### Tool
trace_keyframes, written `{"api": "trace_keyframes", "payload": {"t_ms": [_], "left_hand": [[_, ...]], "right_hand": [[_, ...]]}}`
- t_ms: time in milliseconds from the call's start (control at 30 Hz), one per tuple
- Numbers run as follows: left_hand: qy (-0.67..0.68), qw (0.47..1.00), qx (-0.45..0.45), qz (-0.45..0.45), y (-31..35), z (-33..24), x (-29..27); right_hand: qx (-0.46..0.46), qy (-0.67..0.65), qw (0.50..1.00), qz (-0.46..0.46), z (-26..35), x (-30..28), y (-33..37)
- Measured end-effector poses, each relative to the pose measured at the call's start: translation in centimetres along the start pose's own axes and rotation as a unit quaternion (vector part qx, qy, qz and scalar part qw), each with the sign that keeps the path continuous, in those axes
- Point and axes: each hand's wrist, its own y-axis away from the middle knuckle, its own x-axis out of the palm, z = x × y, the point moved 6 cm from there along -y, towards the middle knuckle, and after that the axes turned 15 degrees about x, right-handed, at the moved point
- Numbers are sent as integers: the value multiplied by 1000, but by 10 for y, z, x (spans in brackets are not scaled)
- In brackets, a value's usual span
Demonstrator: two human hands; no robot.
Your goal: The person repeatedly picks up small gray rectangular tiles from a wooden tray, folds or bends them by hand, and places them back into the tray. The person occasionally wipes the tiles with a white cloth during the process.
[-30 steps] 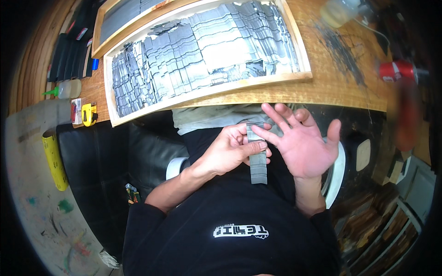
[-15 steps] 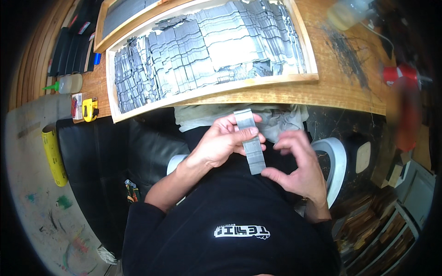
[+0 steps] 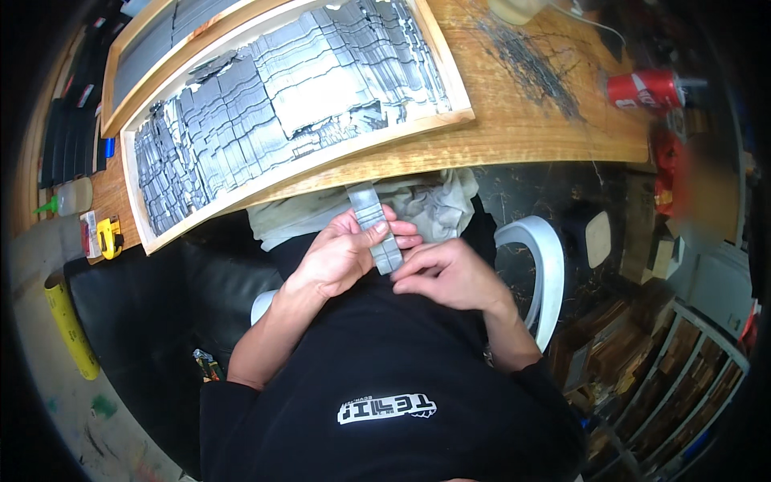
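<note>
My left hand is closed round a narrow grey strip, its thumb across the front and its fingers behind. Dark crosswise lines mark the strip, which slants from the table edge down to the right. My right hand is at the strip's lower end, fingers curled and drawn in toward the thumb. Whether its fingertips pinch anything is too small to make out. Ahead on the table lies a shallow wooden frame filled with rows of thin grey pieces, some broken or uneven.
A second wooden frame lies behind the first. At the table's left are a green-tipped bottle and a yellow tape measure. A red can stands at the right. Pale cloth hangs under the table edge, beside a white chair arm.
My right hand's fingers have drawn together at the strip's lower end. My left hand keeps its hold on the strip. The whole view has turned and shifted, moving the table leftward in the picture.
</note>
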Motion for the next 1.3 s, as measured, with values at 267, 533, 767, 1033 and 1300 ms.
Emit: {"api": "trace_keyframes", "payload": {"t_ms": [267,533,767,1033,1300], "left_hand": [[-42,998,-38,-4,-16,19,-10],[-96,991,-85,49,-32,59,3],[-222,973,-57,23,-29,63,14],[-239,970,-7,52,-29,61,-6],[-277,960,-11,39,-28,70,1]], "right_hand": [[124,175,952,-216,-85,-88,-49],[-23,-123,991,44,-57,-56,-39],[17,-217,976,-8,-60,-30,-51],[84,-223,971,-6,-47,-8,-44],[157,-211,964,-30,-62,-12,-55]]}}
